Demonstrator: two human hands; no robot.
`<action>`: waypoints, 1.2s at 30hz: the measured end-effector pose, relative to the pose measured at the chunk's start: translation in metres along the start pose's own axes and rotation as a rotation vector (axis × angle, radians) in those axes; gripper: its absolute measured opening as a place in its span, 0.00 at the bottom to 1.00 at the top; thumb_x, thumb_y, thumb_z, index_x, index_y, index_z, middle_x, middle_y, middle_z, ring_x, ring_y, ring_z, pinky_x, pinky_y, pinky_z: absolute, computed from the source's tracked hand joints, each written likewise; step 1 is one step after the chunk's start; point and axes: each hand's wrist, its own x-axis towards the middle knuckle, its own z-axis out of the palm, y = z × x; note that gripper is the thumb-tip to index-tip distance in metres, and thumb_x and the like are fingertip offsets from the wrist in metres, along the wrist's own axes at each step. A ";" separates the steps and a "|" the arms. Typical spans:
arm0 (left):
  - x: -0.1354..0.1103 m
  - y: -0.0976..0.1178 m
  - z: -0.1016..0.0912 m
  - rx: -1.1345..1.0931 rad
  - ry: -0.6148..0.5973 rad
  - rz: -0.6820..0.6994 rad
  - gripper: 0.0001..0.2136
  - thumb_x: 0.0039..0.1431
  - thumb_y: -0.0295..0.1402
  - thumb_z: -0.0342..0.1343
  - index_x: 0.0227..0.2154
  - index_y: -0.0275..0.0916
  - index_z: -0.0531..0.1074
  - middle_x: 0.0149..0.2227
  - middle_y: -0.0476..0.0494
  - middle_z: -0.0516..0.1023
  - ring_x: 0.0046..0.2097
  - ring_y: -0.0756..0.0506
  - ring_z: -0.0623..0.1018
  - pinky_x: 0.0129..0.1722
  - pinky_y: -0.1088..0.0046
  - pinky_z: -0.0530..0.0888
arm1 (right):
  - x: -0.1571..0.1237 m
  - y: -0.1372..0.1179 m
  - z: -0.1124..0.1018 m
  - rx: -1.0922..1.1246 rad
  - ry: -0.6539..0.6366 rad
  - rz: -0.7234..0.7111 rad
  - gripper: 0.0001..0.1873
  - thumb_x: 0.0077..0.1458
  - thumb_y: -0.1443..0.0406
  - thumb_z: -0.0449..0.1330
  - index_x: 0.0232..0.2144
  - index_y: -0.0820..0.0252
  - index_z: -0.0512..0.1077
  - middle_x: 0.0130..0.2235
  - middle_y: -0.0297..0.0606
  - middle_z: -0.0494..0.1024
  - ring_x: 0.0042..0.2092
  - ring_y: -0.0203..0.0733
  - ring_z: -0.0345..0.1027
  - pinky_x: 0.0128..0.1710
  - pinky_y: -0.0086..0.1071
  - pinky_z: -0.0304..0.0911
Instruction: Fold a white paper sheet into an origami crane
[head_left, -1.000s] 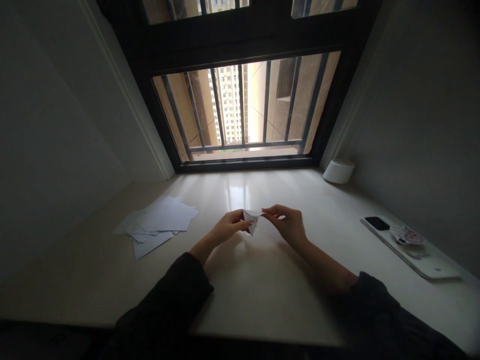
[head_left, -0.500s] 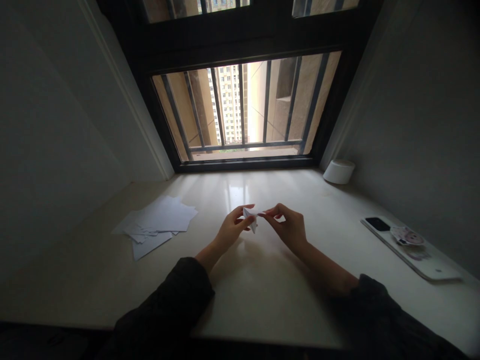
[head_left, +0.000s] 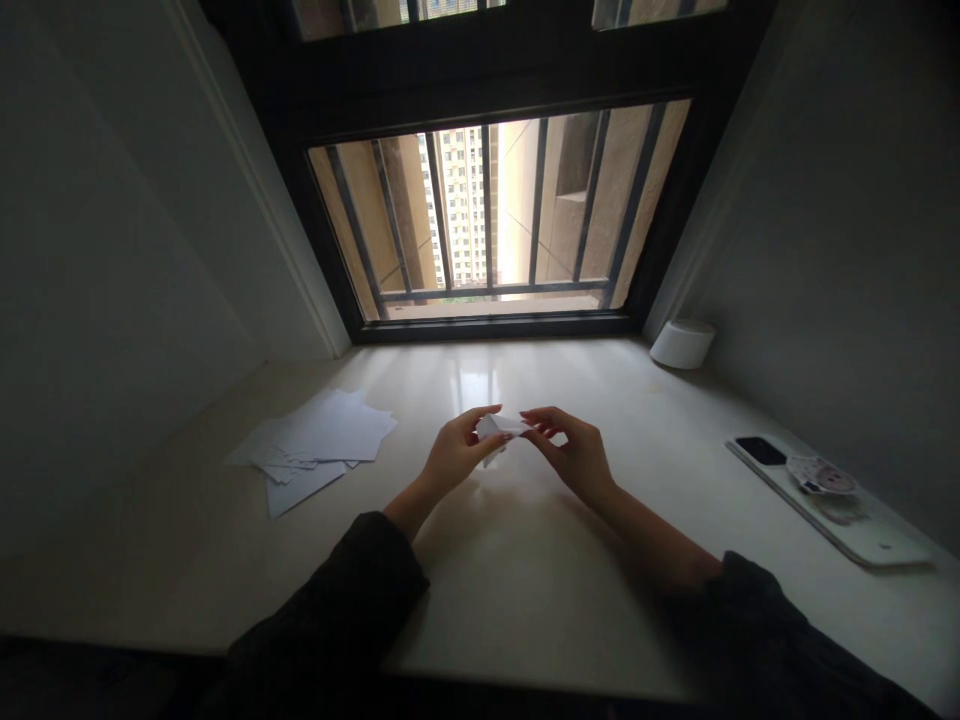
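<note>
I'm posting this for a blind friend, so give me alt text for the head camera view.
A person's left hand and right hand hold a small folded white paper over a pale surface before a barred window. Loose white sheets lie to the left; a phone, back up, and a white object sit to the right.

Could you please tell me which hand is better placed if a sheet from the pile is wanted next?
Probably the left hand: the paper pile lies to its left, farther from the right hand; both hands hold the folded paper.
</note>
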 end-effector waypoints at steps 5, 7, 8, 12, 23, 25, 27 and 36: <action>0.000 -0.003 -0.003 0.093 0.040 0.014 0.29 0.48 0.40 0.62 0.53 0.35 0.66 0.34 0.41 0.78 0.33 0.46 0.77 0.33 0.70 0.74 | 0.002 0.008 0.004 0.153 -0.074 0.064 0.20 0.43 0.56 0.67 0.41 0.54 0.76 0.37 0.39 0.80 0.33 0.42 0.73 0.35 0.38 0.70; 0.000 -0.003 -0.004 0.126 0.059 0.023 0.30 0.47 0.41 0.62 0.54 0.34 0.66 0.32 0.42 0.78 0.31 0.47 0.76 0.31 0.72 0.73 | 0.003 0.011 0.006 0.200 -0.087 0.101 0.21 0.41 0.56 0.67 0.40 0.54 0.77 0.37 0.40 0.81 0.33 0.43 0.73 0.35 0.39 0.71; 0.000 -0.003 -0.004 0.139 0.063 0.024 0.31 0.47 0.41 0.62 0.54 0.34 0.65 0.31 0.43 0.78 0.30 0.48 0.76 0.30 0.73 0.72 | 0.003 0.013 0.006 0.214 -0.088 0.117 0.21 0.40 0.55 0.67 0.39 0.55 0.77 0.36 0.40 0.81 0.32 0.43 0.74 0.35 0.38 0.71; -0.003 -0.001 -0.005 0.220 0.066 0.026 0.32 0.48 0.41 0.61 0.56 0.33 0.63 0.27 0.45 0.78 0.27 0.49 0.75 0.27 0.75 0.71 | 0.003 0.014 0.006 0.217 -0.082 0.114 0.18 0.42 0.55 0.66 0.36 0.55 0.78 0.33 0.39 0.81 0.31 0.43 0.73 0.33 0.37 0.70; -0.005 0.010 -0.007 0.532 0.086 0.147 0.29 0.50 0.42 0.59 0.55 0.37 0.65 0.44 0.38 0.78 0.38 0.42 0.79 0.38 0.68 0.74 | 0.000 0.010 0.007 0.116 -0.057 -0.028 0.15 0.46 0.60 0.66 0.40 0.50 0.77 0.33 0.37 0.78 0.32 0.40 0.68 0.32 0.35 0.66; -0.005 0.009 -0.007 0.505 0.080 0.136 0.28 0.51 0.41 0.58 0.55 0.37 0.65 0.42 0.39 0.79 0.39 0.43 0.79 0.39 0.69 0.74 | 0.000 0.009 0.007 0.106 -0.054 -0.033 0.15 0.46 0.60 0.66 0.40 0.50 0.77 0.32 0.37 0.78 0.31 0.40 0.67 0.32 0.35 0.66; -0.005 0.008 -0.006 0.468 0.082 0.121 0.28 0.51 0.41 0.58 0.54 0.37 0.65 0.41 0.41 0.79 0.37 0.44 0.79 0.37 0.71 0.74 | 0.001 0.008 0.006 0.098 -0.049 -0.033 0.15 0.46 0.60 0.66 0.39 0.50 0.77 0.31 0.36 0.78 0.31 0.40 0.67 0.32 0.35 0.66; -0.001 0.003 -0.006 0.320 0.107 0.083 0.25 0.51 0.40 0.58 0.52 0.35 0.68 0.37 0.41 0.80 0.31 0.47 0.77 0.31 0.75 0.74 | 0.001 0.004 0.005 0.133 -0.037 -0.048 0.12 0.49 0.60 0.64 0.38 0.50 0.77 0.32 0.37 0.80 0.32 0.40 0.69 0.31 0.35 0.66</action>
